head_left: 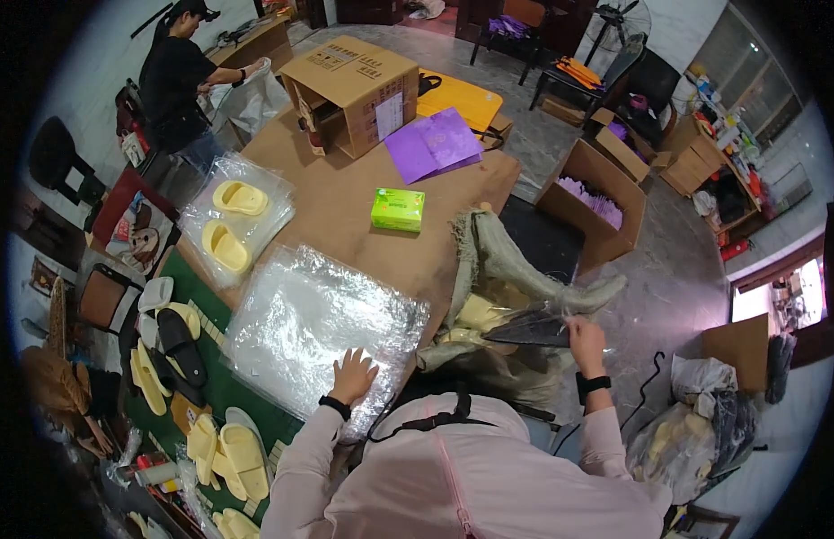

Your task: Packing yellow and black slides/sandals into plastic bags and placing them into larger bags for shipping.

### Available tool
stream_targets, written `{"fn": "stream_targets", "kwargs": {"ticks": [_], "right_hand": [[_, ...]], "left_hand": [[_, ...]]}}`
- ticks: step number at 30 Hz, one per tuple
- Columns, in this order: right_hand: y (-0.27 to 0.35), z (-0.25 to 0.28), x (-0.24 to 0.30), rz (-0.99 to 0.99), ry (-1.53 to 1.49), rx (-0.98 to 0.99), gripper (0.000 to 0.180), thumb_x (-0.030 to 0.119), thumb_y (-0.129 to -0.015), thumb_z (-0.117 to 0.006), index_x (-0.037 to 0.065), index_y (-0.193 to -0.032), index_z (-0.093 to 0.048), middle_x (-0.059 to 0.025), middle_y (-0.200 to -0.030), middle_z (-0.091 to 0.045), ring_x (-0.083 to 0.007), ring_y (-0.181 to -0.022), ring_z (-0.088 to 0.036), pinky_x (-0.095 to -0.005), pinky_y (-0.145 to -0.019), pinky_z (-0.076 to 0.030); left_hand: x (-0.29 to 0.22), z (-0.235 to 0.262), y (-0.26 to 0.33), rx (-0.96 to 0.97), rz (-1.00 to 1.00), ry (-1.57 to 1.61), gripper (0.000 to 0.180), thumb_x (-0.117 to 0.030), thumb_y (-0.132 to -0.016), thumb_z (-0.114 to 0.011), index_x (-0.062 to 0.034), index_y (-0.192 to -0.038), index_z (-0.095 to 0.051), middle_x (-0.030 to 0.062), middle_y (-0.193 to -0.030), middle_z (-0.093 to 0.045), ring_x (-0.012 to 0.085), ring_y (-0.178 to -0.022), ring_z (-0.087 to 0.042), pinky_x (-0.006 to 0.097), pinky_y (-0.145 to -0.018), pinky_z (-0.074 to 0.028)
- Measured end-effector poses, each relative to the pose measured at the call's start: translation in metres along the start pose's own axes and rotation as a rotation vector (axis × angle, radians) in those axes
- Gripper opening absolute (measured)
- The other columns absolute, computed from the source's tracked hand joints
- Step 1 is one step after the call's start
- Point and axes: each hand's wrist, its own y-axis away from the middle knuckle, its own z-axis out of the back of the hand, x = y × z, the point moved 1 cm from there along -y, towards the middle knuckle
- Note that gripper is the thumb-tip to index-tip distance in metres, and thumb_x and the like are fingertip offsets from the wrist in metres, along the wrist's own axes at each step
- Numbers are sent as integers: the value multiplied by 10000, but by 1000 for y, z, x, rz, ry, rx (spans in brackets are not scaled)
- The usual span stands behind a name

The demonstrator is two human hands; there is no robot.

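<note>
A worker in a pale pink top stands at the near edge of a cardboard-covered counter (345,202), both hands busy with packing stock. The left hand (354,375) lies flat, fingers spread and gripping nothing, on the near edge of a stack of clear plastic bags (322,328) that reaches away across the counter toward its middle. The right hand (586,340), off the counter's right edge, is pinched shut on a dark, flat piece of plastic wrap (533,331) whose long axis runs left from the grip toward the mouth of a grey woven sack (516,269), slumped against the counter's right side with pale yellow slippers (475,314) showing inside. The right hand is plainly the nearer one to the sack; the stack of bags lies directly under the left. Farther up the counter sit two yellow slippers in bags (233,220) near the left edge, a green box (398,209) at the middle, purple sheets (433,142) and an open cardboard carton (349,85) toward the far edge. More yellow slippers (228,454) lie on a green mat at the near left corner. Another person in black (176,76) works beyond the far left corner.
</note>
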Motion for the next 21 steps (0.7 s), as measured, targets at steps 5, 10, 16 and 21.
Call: {"fn": "stream_targets", "kwargs": {"ticks": [5, 10, 16, 21], "right_hand": [[7, -35, 21, 34, 142, -90, 85, 120, -795, -546, 42, -764, -555, -159, -723, -578, -355, -674, -563, -428, -582, -439], [7, -48, 36, 160, 73, -165, 69, 82, -759, -556, 45, -813, -578, -137, -765, -585, -320, -738, -559, -403, -654, -442], [11, -72, -11, 262, 182, 55, 83, 99, -745, -563, 68, -816, -591, -107, -868, -595, -289, -893, -533, -425, -794, -405], [27, -77, -22, -73, 291, 125, 107, 114, -764, -548, 103, -842, -621, -99, -960, -604, -286, -948, -523, -492, -843, -360]], "left_hand": [[17, -16, 42, 76, 116, 18, 336, -359, -835, -523, -105, -1049, -574, 119, -1278, -389, 351, -1231, -300, 640, -873, -312], [8, -11, 55, 39, 180, -7, 309, -336, -818, -532, -90, -994, -592, 125, -1186, -459, 350, -1140, -401, 595, -832, -364], [-34, 18, 18, -197, -112, 187, 194, -206, -791, -529, -35, -860, -589, 159, -881, -543, 340, -797, -510, 447, -690, -427], [-78, 9, -22, -184, -369, 493, 272, -214, -796, -571, -21, -988, -565, 204, -993, -536, 377, -933, -506, 413, -819, -419]]}}
